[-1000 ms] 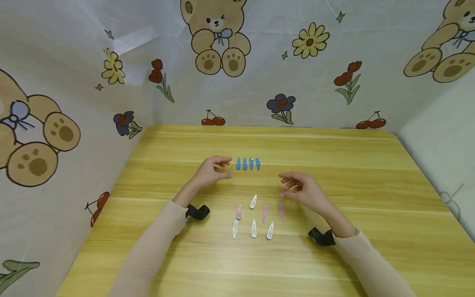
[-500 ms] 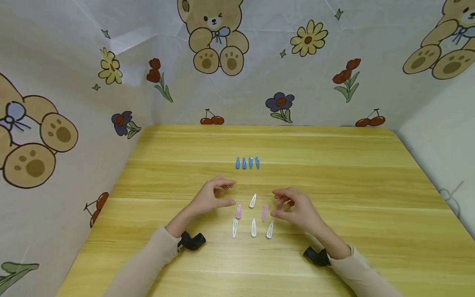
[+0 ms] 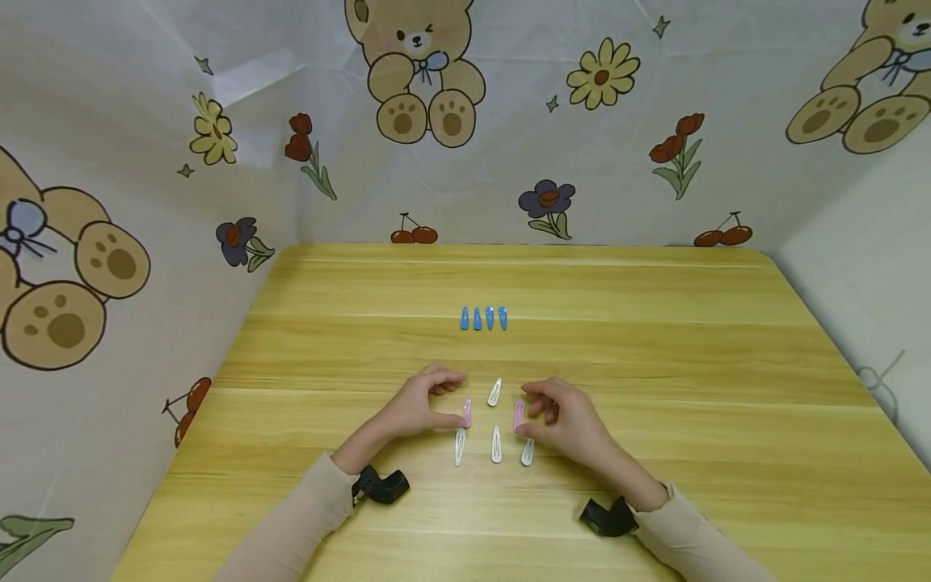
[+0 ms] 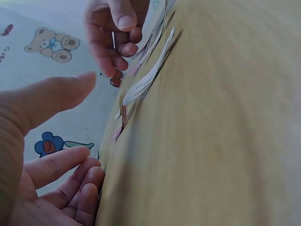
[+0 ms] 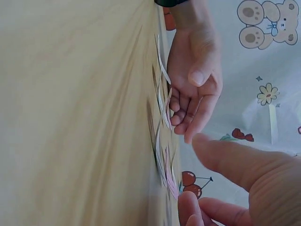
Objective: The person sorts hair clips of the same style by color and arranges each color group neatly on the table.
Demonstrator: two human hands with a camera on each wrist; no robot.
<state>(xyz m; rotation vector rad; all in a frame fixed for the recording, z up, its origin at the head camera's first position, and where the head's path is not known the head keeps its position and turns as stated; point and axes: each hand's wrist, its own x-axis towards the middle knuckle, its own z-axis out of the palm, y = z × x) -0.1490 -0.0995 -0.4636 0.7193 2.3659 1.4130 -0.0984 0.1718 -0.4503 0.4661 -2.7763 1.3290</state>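
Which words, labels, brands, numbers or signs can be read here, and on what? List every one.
None: no text can be read in any view.
The cloth bears only drawings.
The clips show no legible lettering.
Any marks on the wrist cameras are too small to tell.

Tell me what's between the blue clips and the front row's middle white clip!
Another white clip lies between the blue clips and the front white clip, as the head view shows.

Soft light lays a pale sheen on the table [image 3: 465, 517], while wrist views look hazy
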